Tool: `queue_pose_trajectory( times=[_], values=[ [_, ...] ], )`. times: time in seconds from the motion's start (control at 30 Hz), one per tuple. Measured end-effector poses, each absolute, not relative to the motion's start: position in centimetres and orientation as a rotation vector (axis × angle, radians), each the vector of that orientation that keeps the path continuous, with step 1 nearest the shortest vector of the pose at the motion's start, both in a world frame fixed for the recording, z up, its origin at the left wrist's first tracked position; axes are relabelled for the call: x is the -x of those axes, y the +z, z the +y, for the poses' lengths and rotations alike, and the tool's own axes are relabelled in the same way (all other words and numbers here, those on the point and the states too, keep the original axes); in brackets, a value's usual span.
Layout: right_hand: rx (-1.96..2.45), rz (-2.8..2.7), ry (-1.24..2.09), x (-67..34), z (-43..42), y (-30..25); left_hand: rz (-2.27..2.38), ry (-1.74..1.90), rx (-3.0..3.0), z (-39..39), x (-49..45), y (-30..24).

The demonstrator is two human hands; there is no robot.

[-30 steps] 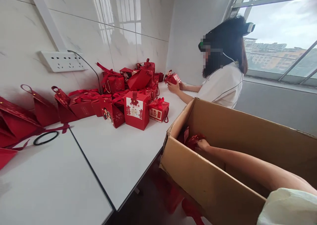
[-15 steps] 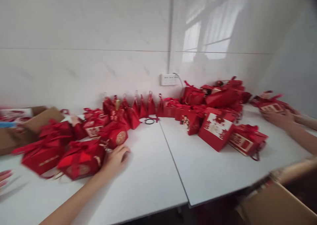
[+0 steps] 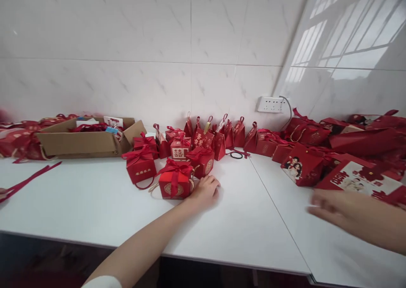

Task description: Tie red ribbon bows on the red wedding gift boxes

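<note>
My left hand rests on the white table, fingers curled against the right side of a small red gift box with a ribbon bow. Nothing shows inside the fingers. Behind that box stand more red gift boxes and a row of red pyramid-shaped favour bags. My right hand, blurred, hovers low over the table at the right with fingers stretched out and nothing in them. It is just in front of a flat red box with a photo label.
An open cardboard box with red items sits at the back left. A red ribbon lies near the left edge. A black ring lies by the bags. A wall socket hangs above a pile of red boxes.
The view has swung left, away from the large carton and the other person. My right hand has come out of the carton and over the table; my left hand stays by the bow-topped box.
</note>
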State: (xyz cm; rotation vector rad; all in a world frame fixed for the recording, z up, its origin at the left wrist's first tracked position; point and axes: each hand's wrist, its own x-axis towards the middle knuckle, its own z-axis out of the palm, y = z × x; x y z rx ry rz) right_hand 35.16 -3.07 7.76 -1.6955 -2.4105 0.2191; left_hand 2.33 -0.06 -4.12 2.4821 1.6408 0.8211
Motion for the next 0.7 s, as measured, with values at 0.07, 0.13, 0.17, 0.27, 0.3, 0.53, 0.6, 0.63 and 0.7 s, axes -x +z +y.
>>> queue_pose_trajectory(
  times=[0.07, 0.13, 0.17, 0.27, 0.3, 0.53, 0.6, 0.63, 0.7],
  values=[
    [1.608, -2.612, 0.332, -29.6, -0.9, 7.3, 1.631, 0.840, -2.455, -0.2, -2.3, -4.1],
    [1.386, -2.662, 0.323, -24.0, 1.0, 6.4, 1.626, 0.868, -2.426, -0.3, -2.1, -4.0],
    [1.286, -2.619, 0.331, -21.5, 2.0, 5.9, 1.624, 0.883, -2.414, -0.4, -1.9, -3.9],
    [1.167, -2.423, 0.430, -15.9, 4.5, 4.4, 1.612, 0.920, -2.397, -0.2, -1.3, -3.7],
    [1.202, -2.350, 0.504, -14.6, 5.2, 4.0, 1.609, 0.927, -2.397, -0.1, -1.1, -3.7],
    [1.171, -2.090, 0.838, -11.2, 7.9, 2.0, 1.620, 1.000, -2.389, 0.4, -0.6, -3.6],
    [1.129, -2.048, 0.914, -11.6, 8.1, 1.5, 1.582, 1.056, -2.389, 0.2, -0.5, -3.3],
    [1.101, -2.019, 0.952, -12.1, 8.1, 1.3, 1.554, 1.087, -2.390, 0.1, -0.4, -3.1],
    [1.006, -1.964, 1.037, -13.5, 8.0, 1.0, 1.482, 1.150, -2.403, -0.2, -0.1, -2.5]
  ],
)
